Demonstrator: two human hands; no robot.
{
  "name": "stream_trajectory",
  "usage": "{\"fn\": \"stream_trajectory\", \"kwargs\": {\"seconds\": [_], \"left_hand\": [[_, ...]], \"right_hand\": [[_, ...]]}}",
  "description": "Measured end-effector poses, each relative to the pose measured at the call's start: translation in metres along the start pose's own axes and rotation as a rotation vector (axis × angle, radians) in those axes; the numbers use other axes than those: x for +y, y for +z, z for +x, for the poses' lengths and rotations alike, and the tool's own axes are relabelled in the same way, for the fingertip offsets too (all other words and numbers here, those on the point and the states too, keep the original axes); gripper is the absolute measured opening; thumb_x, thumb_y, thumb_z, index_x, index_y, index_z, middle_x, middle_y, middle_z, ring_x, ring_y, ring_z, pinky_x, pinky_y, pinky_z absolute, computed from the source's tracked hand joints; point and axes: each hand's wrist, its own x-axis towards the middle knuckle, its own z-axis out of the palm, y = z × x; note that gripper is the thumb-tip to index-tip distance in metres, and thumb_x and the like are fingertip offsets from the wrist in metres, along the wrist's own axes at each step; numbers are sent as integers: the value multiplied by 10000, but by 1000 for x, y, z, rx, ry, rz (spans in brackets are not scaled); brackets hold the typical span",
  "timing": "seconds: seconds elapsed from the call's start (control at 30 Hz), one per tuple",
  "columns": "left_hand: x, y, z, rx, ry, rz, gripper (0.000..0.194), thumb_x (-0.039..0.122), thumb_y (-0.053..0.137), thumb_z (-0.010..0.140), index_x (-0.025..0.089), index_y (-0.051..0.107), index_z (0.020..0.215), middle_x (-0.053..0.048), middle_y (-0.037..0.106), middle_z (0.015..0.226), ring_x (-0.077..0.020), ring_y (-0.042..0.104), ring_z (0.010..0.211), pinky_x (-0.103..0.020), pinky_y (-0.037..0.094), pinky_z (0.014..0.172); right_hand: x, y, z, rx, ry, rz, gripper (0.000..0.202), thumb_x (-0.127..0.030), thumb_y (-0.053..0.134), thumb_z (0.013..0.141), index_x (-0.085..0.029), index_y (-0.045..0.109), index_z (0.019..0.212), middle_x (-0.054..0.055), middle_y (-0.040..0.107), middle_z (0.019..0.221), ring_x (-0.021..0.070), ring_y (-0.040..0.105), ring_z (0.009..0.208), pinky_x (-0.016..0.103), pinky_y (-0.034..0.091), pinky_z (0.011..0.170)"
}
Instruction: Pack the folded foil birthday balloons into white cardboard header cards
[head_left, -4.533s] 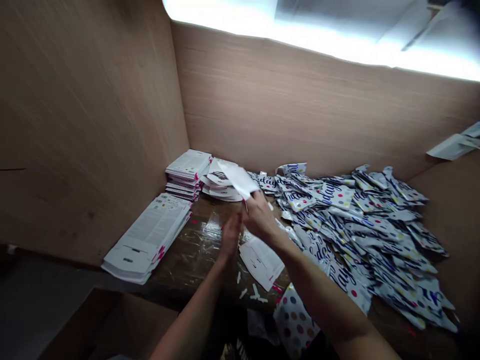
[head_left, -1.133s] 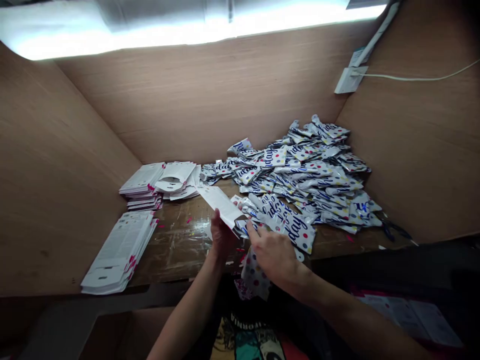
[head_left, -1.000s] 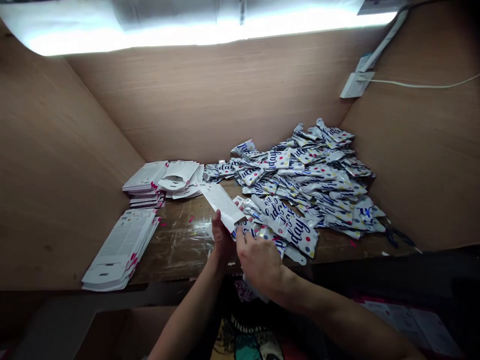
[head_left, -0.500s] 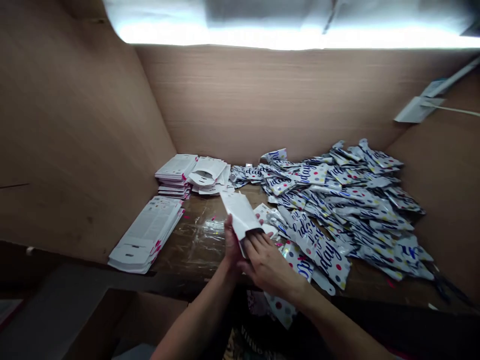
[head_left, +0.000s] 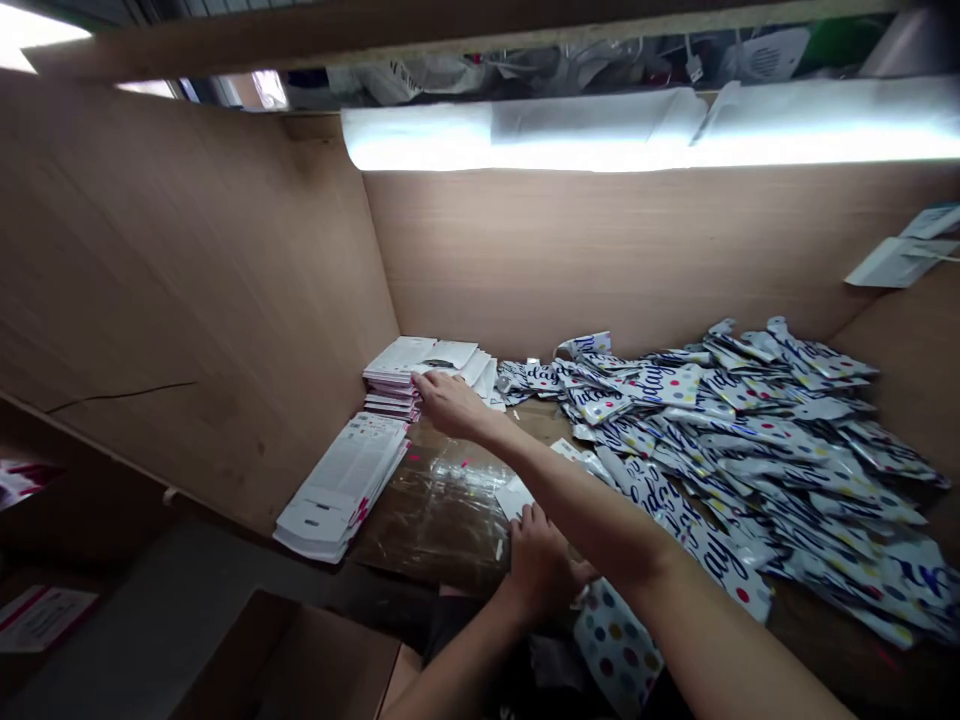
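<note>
My right hand [head_left: 450,402] reaches across to the back left, its fingers bent against the front edges of flat white cartons [head_left: 457,357] there. Its fingertips seem to grip a carton edge, partly hidden by the hand. Closer to me, over the front of the table, my left hand [head_left: 541,560] is closed on a white carton [head_left: 514,496], of which only one end shows past the fingers. Just below it hangs a white foil packet with coloured dots [head_left: 619,645], close to my lap.
Another stack of flat white cartons [head_left: 337,485] lies along the left wooden wall [head_left: 187,300]. A large heap of dotted foil packets with blue lettering [head_left: 750,440] covers the right side. A brown cardboard box [head_left: 315,665] stands below the table edge. A bright lamp [head_left: 600,155] hangs at the back.
My right hand has come out of the open end of the white carton and moved to the back-left stack. My left hand has lowered toward me. The view has tilted up and shifted left.
</note>
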Motion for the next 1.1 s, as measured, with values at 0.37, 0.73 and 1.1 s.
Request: {"fn": "stream_trajectory", "kwargs": {"seconds": [0.37,0.73,1.1], "left_hand": [[-4,32,26,-273,23,-62,259,452,744,852,230,661,748,-179,674,919,-484,587,1167,-653,277,1119],[9,-11,90,-104,-46,493,670,589,838,705,142,618,1154,-317,557,1384,-537,439,1363,-615,376,1072],[-18,-66,56,-77,-240,-189,506,592,817,650,195,632,904,-110,755,896,-340,716,876,-430,556,771]], "right_hand": [[67,6,-365,444,889,406,309,-412,546,1039,-197,763,996,66,776,895,226,698,801,339,537,768],[5,80,-429,468,877,71,481,-90,504,955,-207,651,1399,174,617,1349,336,575,1232,520,486,1051],[33,80,-445,186,537,199,539,-25,484,945,-229,677,1404,126,602,1538,295,525,1426,487,379,1120]]}}
